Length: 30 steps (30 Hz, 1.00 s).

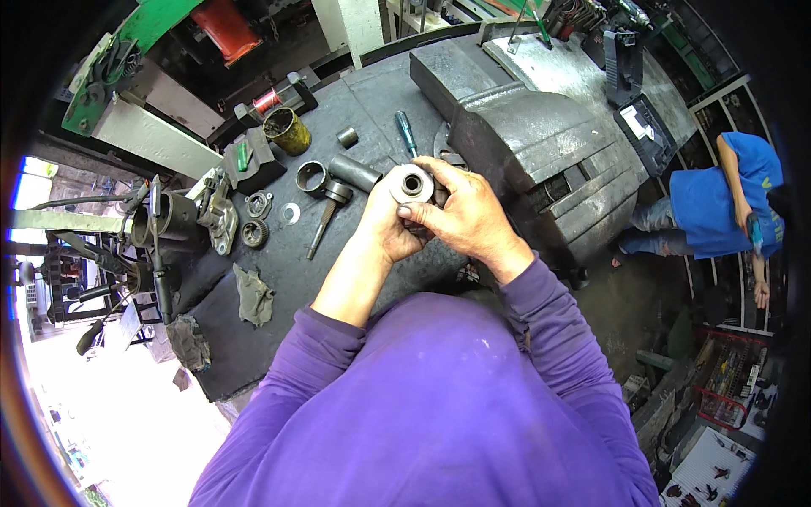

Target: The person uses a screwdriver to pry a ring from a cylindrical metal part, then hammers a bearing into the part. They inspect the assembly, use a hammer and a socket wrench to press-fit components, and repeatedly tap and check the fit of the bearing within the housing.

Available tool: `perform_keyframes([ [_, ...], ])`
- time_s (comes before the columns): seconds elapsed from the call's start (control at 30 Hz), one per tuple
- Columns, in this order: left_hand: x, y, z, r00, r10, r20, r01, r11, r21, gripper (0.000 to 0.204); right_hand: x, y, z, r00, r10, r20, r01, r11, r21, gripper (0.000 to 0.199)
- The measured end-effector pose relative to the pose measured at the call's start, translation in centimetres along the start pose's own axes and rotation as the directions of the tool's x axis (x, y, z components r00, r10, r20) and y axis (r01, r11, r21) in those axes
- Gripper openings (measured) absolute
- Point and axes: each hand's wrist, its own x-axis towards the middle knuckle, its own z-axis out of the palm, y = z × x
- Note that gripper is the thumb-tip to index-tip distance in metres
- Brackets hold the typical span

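Between both hands I hold a round metal part point(411, 182) with a flat pale flange and a dark central bore facing up. My left hand point(390, 226) wraps its left and lower side. My right hand point(470, 211) closes on it from the right, with the thumb across its lower edge. Just left of the hands a dark metal tube point(355, 172) lies on the bench. Beyond them lies a screwdriver point(405, 131) with a teal handle. A splined shaft with a wide head point(327, 217), a metal ring point(312, 177) and a washer point(291, 213) lie further left.
A large dark vise point(549, 156) stands right of my hands. The bench point(279, 338) also bears a yellowish can point(288, 132), a short sleeve point(347, 136), a small gear point(254, 233), a metal housing point(220, 211) and a rag point(253, 296). A co-worker in blue point(722, 203) is at far right.
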Motion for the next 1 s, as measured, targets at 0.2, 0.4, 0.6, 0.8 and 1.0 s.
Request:
perform_keyframes([
  [0.2,-0.2,-1.1,0.7,0.982,0.180,0.050,-0.180,0.984,0.004,0.024,-0.7,-1.1,-0.9,1.000,0.021,0.020,-0.019,0.995,-0.096,0.060],
  [0.4,-0.6,-1.2,0.6,0.943,0.308,0.127,-0.325,0.932,0.158,0.029,-1.4,-0.9,-0.7,0.999,0.030,-0.042,-0.023,0.989,0.149,0.058],
  [0.6,-1.6,-0.4,-0.8,0.899,0.060,0.433,-0.122,0.986,0.117,0.040,-2.6,-0.9,-1.6,0.990,0.141,0.021,-0.133,0.857,0.498,0.064],
  [0.8,-1.8,-0.3,-3.6,0.853,0.115,0.510,-0.040,0.987,-0.155,0.038,-3.5,1.3,-1.9,0.923,0.384,-0.007,-0.349,0.845,0.405,0.052],
  [1.0,-3.0,-0.8,-4.6,0.929,0.214,0.301,-0.135,0.956,-0.260,0.032,-4.5,3.9,0.4,0.873,0.479,0.090,-0.477,0.878,-0.044,0.038],
])
